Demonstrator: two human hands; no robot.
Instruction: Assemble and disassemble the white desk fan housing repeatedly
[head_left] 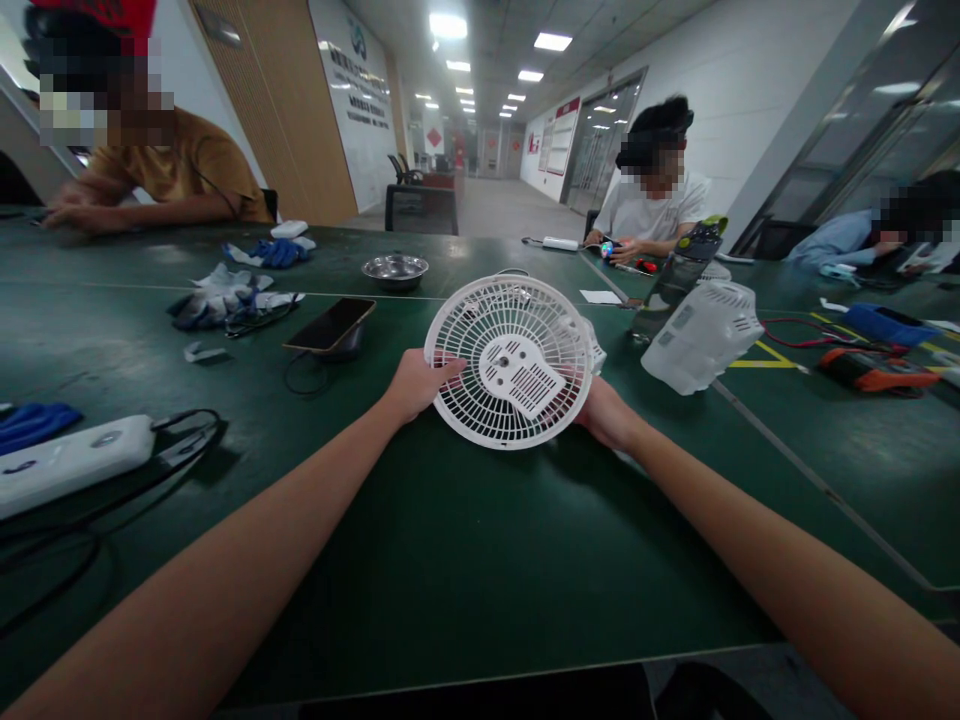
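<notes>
Seen from the head camera, a person at a dark green work table (465,560) holds a round white plastic fan grille (510,360) upright between both bare hands, near the middle of the table. The left hand (416,385) grips the grille's left rim, thumb hooked over the front bars; the right hand (609,415) clasps the lower right edge from behind, its fingers mostly hidden by the grille. A barcode label sits on the white centre plate, and the rest of the white fan body seems to lie just behind the grille.

To the right, a white plastic fan housing (701,335) lies tilted on the table, near an orange and black hand tool (874,368). To the left rest a black smartphone (330,325), a heap of white and blue work gloves (225,298) and a white power strip (71,462) with black cable. A small steel bowl (395,268) stands on the far side. Three other people sit around the table at their own work.

As a judgement, handling the grille well calls for even pressure at both rims, keeping the thin bars from flexing, and holding it square to the body behind.
</notes>
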